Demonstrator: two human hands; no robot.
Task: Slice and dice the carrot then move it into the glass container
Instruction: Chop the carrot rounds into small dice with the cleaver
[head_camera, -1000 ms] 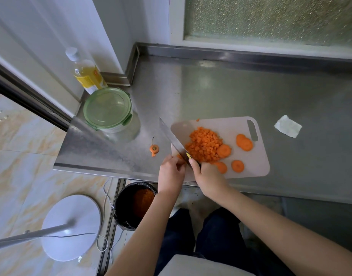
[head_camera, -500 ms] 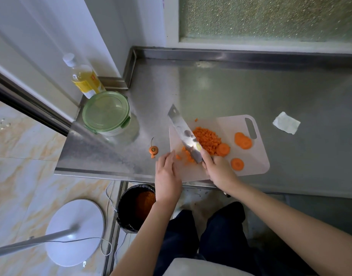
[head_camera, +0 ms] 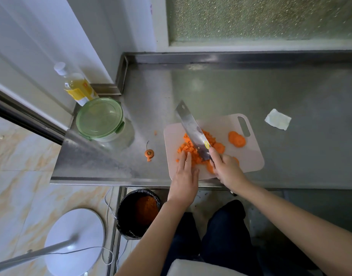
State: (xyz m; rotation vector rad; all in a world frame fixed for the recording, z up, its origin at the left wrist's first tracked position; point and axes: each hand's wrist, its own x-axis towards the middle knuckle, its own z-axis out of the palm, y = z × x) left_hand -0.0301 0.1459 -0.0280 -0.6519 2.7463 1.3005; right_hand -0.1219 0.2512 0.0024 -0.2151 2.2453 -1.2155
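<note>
Steel counter, left grip flat with straight fingers against diced carrot, right grip curled round cleaver

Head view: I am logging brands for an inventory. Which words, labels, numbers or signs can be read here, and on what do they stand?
Bottle, yellow label: there is print, but it is too blurred to read.
Knife, yellow oval sticker on the blade near the handle: too small to read.
Green lid, cutting board, paper scrap: no text shows.
Nothing here can be quoted.
</note>
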